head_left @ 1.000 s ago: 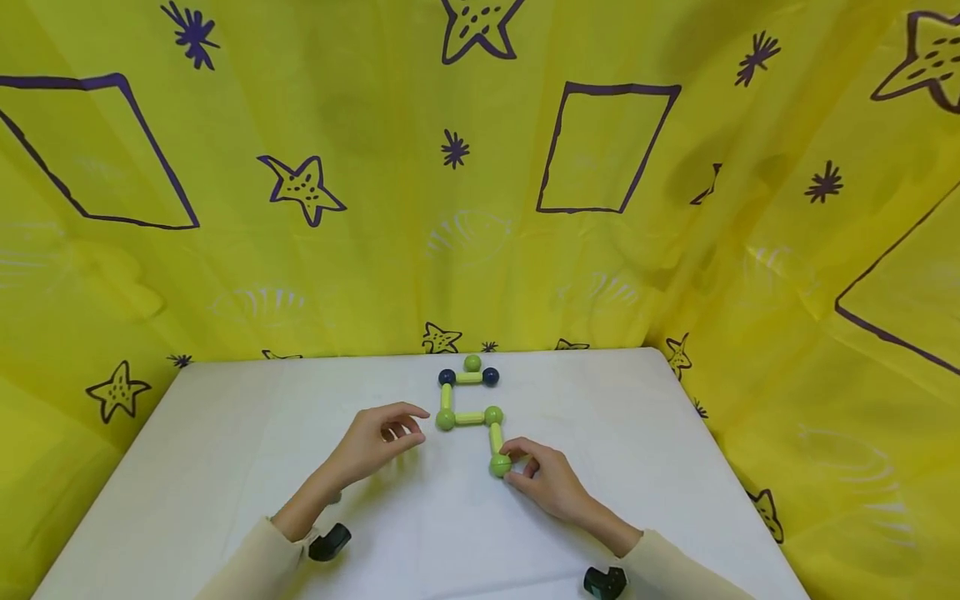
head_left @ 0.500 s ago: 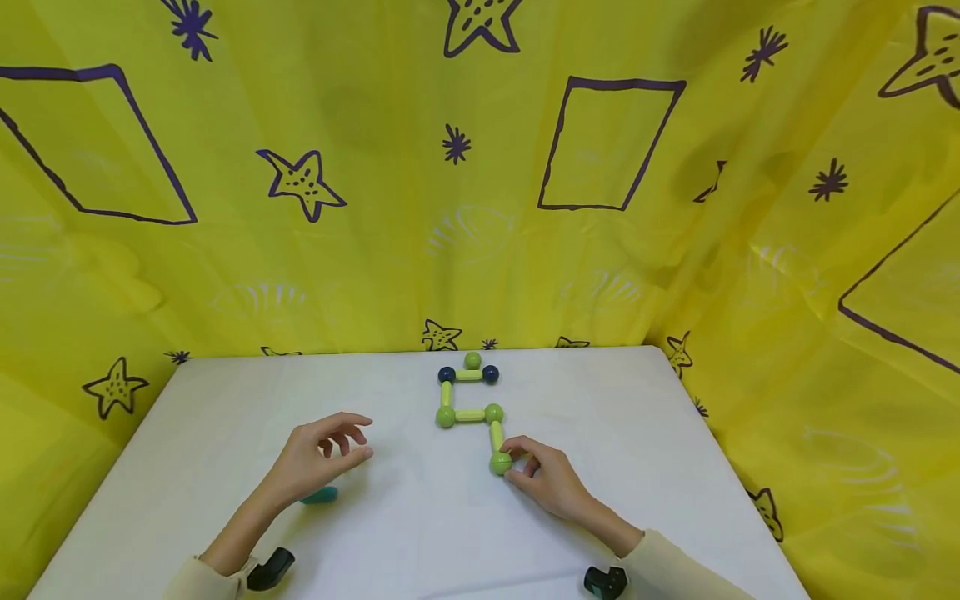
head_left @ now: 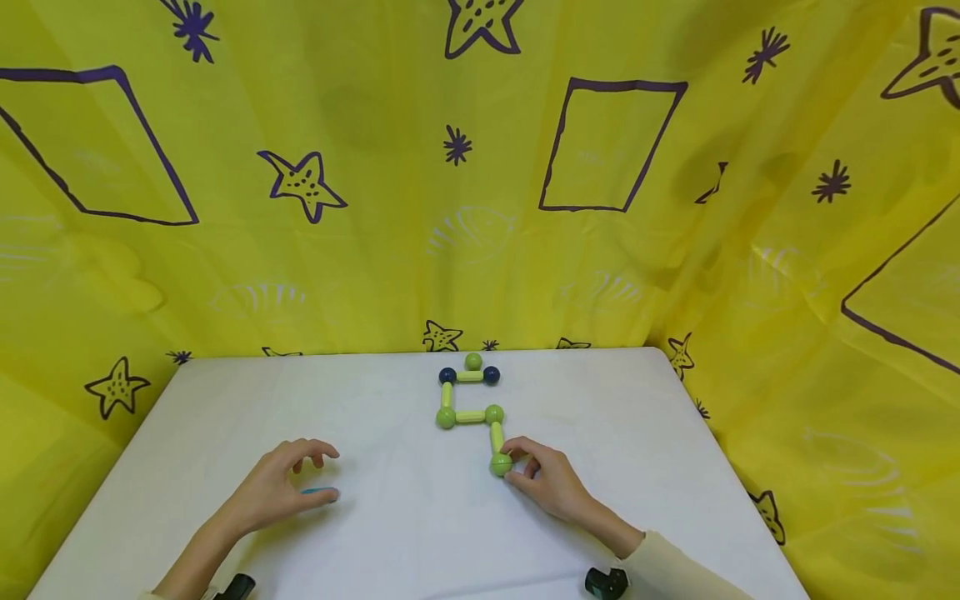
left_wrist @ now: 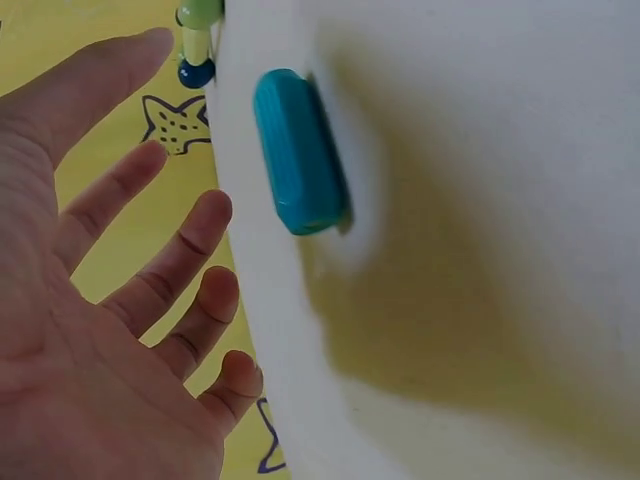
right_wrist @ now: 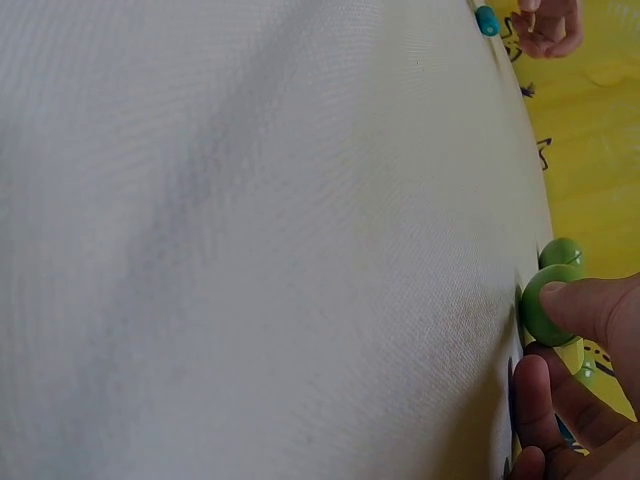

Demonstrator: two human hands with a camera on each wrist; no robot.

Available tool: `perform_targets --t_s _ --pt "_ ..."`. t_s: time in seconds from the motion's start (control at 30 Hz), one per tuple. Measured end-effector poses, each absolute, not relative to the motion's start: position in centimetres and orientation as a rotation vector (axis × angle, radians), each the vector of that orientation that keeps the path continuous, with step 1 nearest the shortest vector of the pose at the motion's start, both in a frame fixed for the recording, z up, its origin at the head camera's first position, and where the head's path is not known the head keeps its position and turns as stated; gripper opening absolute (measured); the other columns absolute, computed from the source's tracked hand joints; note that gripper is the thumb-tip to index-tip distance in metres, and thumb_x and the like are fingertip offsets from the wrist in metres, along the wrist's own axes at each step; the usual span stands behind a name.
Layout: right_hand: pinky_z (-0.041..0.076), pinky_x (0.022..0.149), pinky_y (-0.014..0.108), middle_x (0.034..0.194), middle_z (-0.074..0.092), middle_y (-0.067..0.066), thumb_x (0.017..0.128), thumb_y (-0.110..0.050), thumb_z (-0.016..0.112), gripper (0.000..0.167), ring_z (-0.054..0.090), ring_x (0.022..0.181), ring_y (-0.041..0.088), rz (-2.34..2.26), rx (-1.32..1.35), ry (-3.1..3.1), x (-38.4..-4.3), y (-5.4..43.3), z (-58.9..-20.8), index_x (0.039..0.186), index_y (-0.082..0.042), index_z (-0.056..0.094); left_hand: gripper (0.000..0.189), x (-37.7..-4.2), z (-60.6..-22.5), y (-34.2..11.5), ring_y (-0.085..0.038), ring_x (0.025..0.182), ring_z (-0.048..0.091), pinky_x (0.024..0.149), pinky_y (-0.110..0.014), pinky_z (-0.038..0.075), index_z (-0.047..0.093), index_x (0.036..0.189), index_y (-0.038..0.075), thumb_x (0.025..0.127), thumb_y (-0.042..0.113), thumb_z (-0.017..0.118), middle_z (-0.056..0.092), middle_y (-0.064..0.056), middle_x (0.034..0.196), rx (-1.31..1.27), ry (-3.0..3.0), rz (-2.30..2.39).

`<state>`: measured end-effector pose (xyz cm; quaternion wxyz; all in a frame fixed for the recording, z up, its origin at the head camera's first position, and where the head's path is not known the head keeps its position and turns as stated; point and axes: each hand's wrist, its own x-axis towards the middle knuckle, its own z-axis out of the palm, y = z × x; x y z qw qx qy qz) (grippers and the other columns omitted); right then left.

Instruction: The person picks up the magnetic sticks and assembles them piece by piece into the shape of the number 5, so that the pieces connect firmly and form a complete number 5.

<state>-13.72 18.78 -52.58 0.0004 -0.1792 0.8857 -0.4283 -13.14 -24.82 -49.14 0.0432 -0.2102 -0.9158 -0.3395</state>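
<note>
My right hand [head_left: 551, 483] pinches a green ball [right_wrist: 545, 310] at the near end of a zigzag chain of balls and rods. From that ball a pale green rod [head_left: 497, 435] leads to another green ball [head_left: 494, 413], and the chain goes on to two dark blue balls [head_left: 491, 375] at the far end. On the left, my left hand [head_left: 270, 492] hovers with fingers spread, thumb apart, holding nothing. A teal rod [left_wrist: 300, 155] lies on the table beside its fingers; in the head view the thumb mostly hides it.
A loose-looking green ball [head_left: 473, 362] sits just behind the chain's far rod, near the back edge of the white table [head_left: 637, 400]. Yellow curtains [head_left: 375, 267] with purple drawings hang behind and at the sides.
My left hand has moved left and toward me, away from the chain to the teal rod, and its fingers have spread. My right hand stays on the green ball.
</note>
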Motion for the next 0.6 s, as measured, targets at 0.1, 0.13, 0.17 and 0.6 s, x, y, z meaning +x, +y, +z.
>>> perform_targets --t_s 0.1,0.13,0.17,0.6 --pt "0.046 0.063 0.022 0.104 0.071 0.000 0.087 -0.003 0.080 0.035 0.054 0.068 0.004 -1.349 -0.574 2.782 -13.8 18.8 -52.6 0.117 -0.018 0.068 0.042 -12.9 -49.6 -25.3 -0.012 0.080 0.046 0.067 -0.028 0.038 0.069 0.111 0.026 0.077 0.036 0.091 0.060 0.011 0.091 -0.659 -2.824 -1.024" --pt "0.046 0.063 0.022 0.103 0.071 0.000 0.088 -0.004 0.080 0.035 0.054 0.068 0.004 -1.348 -0.578 2.782 -13.7 18.8 -52.6 0.117 -0.018 0.068 0.041 -12.8 -49.8 -25.5 -0.011 0.079 0.046 0.067 -0.028 0.038 0.070 0.111 0.026 0.077 0.035 0.091 0.059 0.012 0.090 -0.668 -2.826 -1.024" --pt "0.046 0.063 0.022 0.103 0.071 0.000 0.088 -0.004 0.080 0.035 0.054 0.068 0.004 -1.346 -0.582 2.783 -13.7 18.8 -52.6 0.117 -0.019 0.068 0.040 -12.8 -50.0 -25.6 -0.010 0.079 0.046 0.067 -0.028 0.039 0.070 0.110 0.026 0.077 0.034 0.092 0.059 0.013 0.089 -0.680 -2.823 -1.026" --pt "0.046 0.064 0.022 0.103 0.071 -0.001 0.088 -0.005 0.080 0.034 0.054 0.068 0.004 -1.344 -0.606 2.780 -13.8 18.8 -52.5 0.116 -0.019 0.068 0.034 -12.7 -51.2 -26.3 -0.006 0.076 0.046 0.068 -0.026 0.039 0.071 0.097 0.027 0.073 0.016 0.092 0.056 0.017 0.081 -0.799 -2.759 -1.047"
